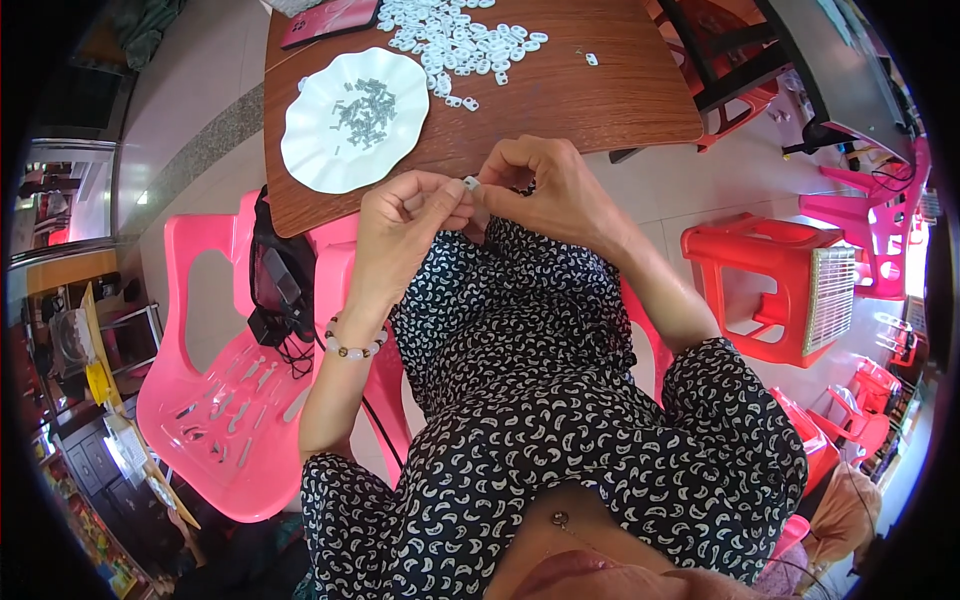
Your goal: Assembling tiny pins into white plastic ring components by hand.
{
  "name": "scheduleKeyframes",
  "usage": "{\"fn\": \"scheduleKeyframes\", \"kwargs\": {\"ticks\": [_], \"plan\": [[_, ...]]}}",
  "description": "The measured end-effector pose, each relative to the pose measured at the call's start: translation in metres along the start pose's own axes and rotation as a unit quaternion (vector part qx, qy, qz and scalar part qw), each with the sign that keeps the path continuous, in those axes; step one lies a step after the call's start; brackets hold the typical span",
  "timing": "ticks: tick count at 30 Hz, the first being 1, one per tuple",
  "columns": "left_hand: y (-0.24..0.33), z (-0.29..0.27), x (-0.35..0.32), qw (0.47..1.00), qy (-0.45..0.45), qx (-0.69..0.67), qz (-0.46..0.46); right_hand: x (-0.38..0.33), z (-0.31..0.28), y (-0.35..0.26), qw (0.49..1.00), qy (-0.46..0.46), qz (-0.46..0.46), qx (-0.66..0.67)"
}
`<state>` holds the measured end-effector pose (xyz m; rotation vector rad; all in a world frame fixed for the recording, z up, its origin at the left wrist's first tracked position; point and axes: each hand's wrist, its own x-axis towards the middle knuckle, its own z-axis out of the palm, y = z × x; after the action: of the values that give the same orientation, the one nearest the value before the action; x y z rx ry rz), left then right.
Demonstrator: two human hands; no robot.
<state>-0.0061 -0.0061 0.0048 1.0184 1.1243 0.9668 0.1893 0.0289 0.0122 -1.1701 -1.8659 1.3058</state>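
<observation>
Just off the table's near edge, my two hands meet over my lap. Between the fingertips is a small white plastic piece [471, 184], mostly covered by the fingers. My left hand [415, 220] pinches it from the left with thumb and forefinger. My right hand [550, 190] is closed on it from the other side. A white wavy-edged plate [305, 150] on the table, beyond my left hand, holds a scatter of tiny grey metal pieces [366, 112]. Farther back lies a heap of white oval plastic pieces [455, 45] with holes.
A pink phone [330, 22] lies at the table's far left. One loose white piece [591, 59] sits apart on the brown wooden table [620, 100]. To my left is a pink chair [215, 420] with a black bag [280, 270]; a red stool [760, 275] stands at the right.
</observation>
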Motion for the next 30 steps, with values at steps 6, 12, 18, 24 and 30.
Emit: {"fn": "scheduleKeyframes", "kwargs": {"ticks": [6,12,18,24,30], "plan": [[0.005,-0.001,-0.004,1.0,0.006,0.007,0.017,-0.004,0.005,0.003,0.967,0.001,0.082,0.24],[0.006,0.001,-0.006,1.0,0.007,0.017,0.019,-0.006,0.013,0.004,0.965,0.037,0.035,0.256],[0.005,0.002,-0.005,0.999,0.011,0.026,0.017,-0.007,0.014,0.005,0.97,0.048,0.015,0.236],[0.004,0.001,-0.006,0.999,0.01,0.025,0.017,-0.009,0.014,0.003,0.976,0.047,-0.001,0.213],[0.002,0.0,-0.005,0.999,0.01,0.028,0.02,-0.009,0.015,0.005,0.978,0.044,-0.012,0.202]]}}
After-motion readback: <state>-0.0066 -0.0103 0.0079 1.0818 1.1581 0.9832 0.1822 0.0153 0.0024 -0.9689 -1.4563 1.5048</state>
